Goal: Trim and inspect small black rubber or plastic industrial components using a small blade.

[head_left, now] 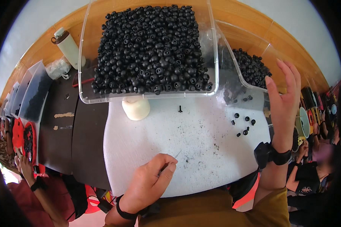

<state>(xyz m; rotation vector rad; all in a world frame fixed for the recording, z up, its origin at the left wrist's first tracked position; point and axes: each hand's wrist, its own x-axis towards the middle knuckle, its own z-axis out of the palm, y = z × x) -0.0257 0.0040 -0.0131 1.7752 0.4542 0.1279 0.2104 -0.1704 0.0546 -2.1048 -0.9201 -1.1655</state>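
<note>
My left hand is closed above the near part of the white work mat. Out of its pinched fingers sticks a thin, pointed metal tool; most of it is hidden in the grip. My right hand is raised at the right, fingers apart and nothing in them, beside a clear bin of small black parts. Several loose black pieces lie on the mat's right side. One small black stem-like piece lies near the mat's far edge.
A large clear tub heaped with round black parts stands at the far middle, with a cream rounded object under its front edge. A white bottle and a plastic bag are at far left. Other people work on both sides.
</note>
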